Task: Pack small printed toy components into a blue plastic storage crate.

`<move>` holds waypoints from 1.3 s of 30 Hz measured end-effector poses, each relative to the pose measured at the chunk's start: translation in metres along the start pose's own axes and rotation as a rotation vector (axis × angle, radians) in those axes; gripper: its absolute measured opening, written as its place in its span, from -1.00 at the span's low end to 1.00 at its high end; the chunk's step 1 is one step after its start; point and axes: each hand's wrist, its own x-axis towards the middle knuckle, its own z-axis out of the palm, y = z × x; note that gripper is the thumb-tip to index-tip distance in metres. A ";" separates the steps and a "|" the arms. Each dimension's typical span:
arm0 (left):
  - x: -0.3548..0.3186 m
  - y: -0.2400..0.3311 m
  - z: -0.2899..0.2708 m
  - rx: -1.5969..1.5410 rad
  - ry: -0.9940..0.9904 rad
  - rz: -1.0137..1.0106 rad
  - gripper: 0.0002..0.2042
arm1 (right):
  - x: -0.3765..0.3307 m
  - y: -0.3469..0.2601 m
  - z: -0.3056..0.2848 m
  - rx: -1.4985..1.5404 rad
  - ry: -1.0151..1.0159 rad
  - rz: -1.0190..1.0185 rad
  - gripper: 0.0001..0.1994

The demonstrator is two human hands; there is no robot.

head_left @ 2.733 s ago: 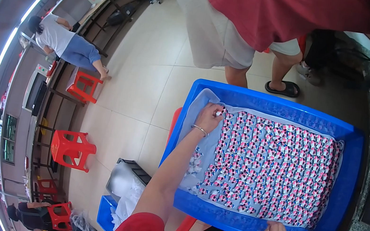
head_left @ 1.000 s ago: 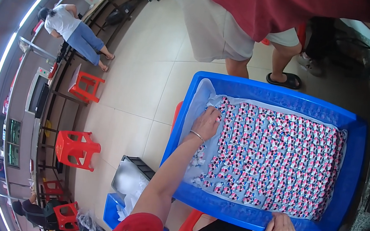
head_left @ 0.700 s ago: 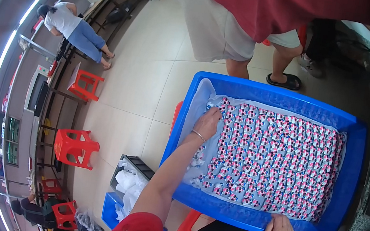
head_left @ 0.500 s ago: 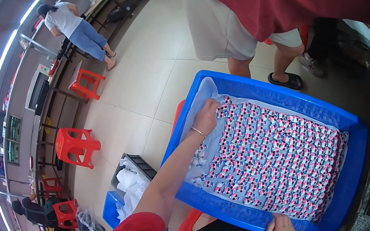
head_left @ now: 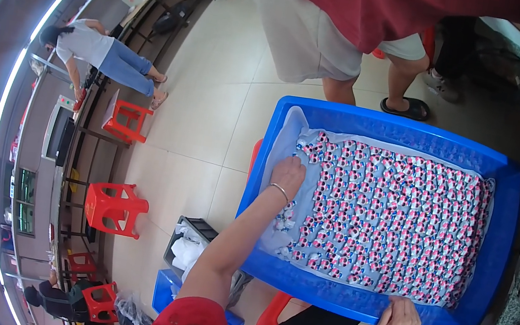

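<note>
A large blue plastic bin (head_left: pixel 347 302), lined with a pale sheet (head_left: pixel 291 133), lies before me. Rows of small white, pink and blue figures (head_left: pixel 393 216) with dark round spots cover most of it. My left hand (head_left: pixel 288 175) is inside, over the left part of the liner, its fingers drawn together; what they may hold is hidden. A few loose figures (head_left: pixel 287 215) lie just below that hand, and others sit above its fingertips. On the near rim, right of its middle, my right hand (head_left: pixel 398 323) grips the edge with curled fingers.
Beyond the bin stands a person in a red top and light shorts (head_left: pixel 306 35). A dark crate with white bags (head_left: pixel 188 246) is at my left, near red stools (head_left: pixel 115 207). Another person (head_left: pixel 89 43) works at the left bench. A dark counter edge (head_left: pixel 518 268) runs along the right.
My left hand has moved nearer to me from the liner's far left corner, uncovering figures there. My right hand stays on the rim. The person at the left bench has reached an arm out.
</note>
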 end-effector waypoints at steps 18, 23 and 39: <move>0.010 0.008 0.006 -0.583 0.132 -0.044 -0.68 | 0.000 0.000 0.000 0.015 0.019 -0.012 -0.93; 0.021 0.000 0.001 -0.639 0.331 -0.214 -0.81 | 0.000 0.000 0.000 0.010 0.021 -0.018 -0.93; 0.066 0.004 0.000 -0.220 0.042 -0.291 -0.79 | -0.004 0.004 0.001 -0.011 -0.015 0.001 -0.90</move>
